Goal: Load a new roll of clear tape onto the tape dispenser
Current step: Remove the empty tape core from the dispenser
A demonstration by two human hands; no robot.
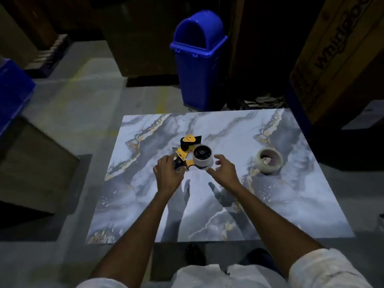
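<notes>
The left hand clamps the yellow-and-black tape dispenser's handle, steadying it while the open-fingered right hand reaches the mounted clear tape roll.

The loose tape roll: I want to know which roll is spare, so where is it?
In the head view the loose tape roll lies on the marble table, right of the right hand and the tape dispenser.

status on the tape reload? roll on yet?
Done, it seems: a clear roll sits on the hub of the yellow dispenser. In hand: left hand holds the dispenser's handle; right hand is open beside the roll, not clearly gripping. Left: threading isn't visible. Another roll lies apart on the marble table.
</notes>
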